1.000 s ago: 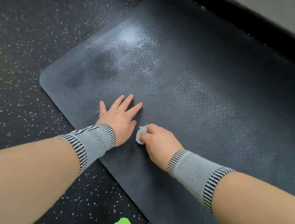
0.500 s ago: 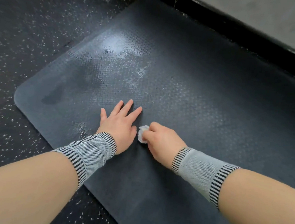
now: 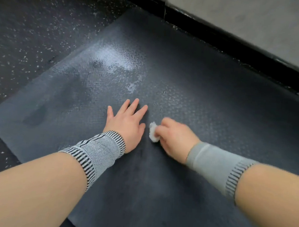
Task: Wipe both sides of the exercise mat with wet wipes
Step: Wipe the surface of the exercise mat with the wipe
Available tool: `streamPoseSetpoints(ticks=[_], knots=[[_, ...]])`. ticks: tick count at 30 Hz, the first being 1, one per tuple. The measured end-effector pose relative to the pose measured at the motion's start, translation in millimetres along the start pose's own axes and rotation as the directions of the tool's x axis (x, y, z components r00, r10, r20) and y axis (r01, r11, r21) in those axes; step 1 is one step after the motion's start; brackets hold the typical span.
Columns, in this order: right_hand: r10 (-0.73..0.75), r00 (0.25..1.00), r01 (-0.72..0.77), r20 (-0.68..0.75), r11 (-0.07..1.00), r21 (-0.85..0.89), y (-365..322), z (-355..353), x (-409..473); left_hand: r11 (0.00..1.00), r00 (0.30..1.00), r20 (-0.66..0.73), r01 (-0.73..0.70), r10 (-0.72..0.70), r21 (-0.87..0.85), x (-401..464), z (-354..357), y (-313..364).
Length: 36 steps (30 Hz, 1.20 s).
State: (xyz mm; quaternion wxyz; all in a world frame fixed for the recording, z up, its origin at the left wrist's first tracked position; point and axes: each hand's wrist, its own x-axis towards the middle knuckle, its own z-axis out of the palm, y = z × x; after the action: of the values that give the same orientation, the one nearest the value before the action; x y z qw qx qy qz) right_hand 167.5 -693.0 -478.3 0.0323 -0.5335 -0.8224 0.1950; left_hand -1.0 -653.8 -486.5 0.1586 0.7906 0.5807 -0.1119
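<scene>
— What do you have on the head view? Any container, a wipe pack?

— I see no pack or tub here, only the dark exercise mat (image 3: 190, 102) lying flat on the speckled floor (image 3: 36, 23), its far edge close to the black baseboard (image 3: 222, 38). A wet, shiny patch (image 3: 113, 58) sits on the mat's far left part.

— And the wipe?

— The wet wipe (image 3: 153, 132) is a small white wad pressed against the mat, gripped in the right hand (image 3: 175, 138). That hand's fingers are curled round it; the wad sticks out on the thumb side, toward the other hand. The hand is a little blurred, so I can't tell how much of the wipe is tucked under the palm.

— The left?

— The left hand (image 3: 126, 124) lies palm down on the mat, fingers straight and spread, holding nothing. Its thumb is just beside the wipe, not touching. Both wrists wear grey knit wristbands (image 3: 97, 150) with striped edges.
</scene>
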Motion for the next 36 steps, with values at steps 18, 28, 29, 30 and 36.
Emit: streamPoseSetpoints(ticks=[18, 28, 29, 30, 36], knots=[[0.476, 0.831, -0.517, -0.286, 0.852, -0.082, 141.7, -59.0, 67.6, 0.999, 0.999, 0.013, -0.039, 0.038, 0.019, 79.0, -23.0, 28.3], [0.378, 0.877, -0.411, -0.296, 0.910, -0.057, 147.3, -60.2, 78.2, 1.000, 1.000, 0.008, -0.030, 0.030, -0.002, 82.7, -32.6, 28.1], [0.430, 0.834, -0.478, -0.346, 0.876, -0.064, 161.6, -68.6, 85.2, 0.999, 0.999, 0.012, -0.034, 0.034, 0.004, 83.0, -33.4, 28.2], [0.497, 0.774, -0.560, -0.393, 0.827, -0.057, 173.9, -77.5, 92.2, 0.999, 0.999, 0.016, -0.039, 0.039, 0.010, 83.2, -33.7, 27.8], [0.722, 0.551, -0.766, -0.418, 0.637, 0.090, 194.1, -92.1, 127.0, 0.998, 0.998, 0.018, -0.061, 0.061, 0.028, 85.7, -36.1, 24.7]])
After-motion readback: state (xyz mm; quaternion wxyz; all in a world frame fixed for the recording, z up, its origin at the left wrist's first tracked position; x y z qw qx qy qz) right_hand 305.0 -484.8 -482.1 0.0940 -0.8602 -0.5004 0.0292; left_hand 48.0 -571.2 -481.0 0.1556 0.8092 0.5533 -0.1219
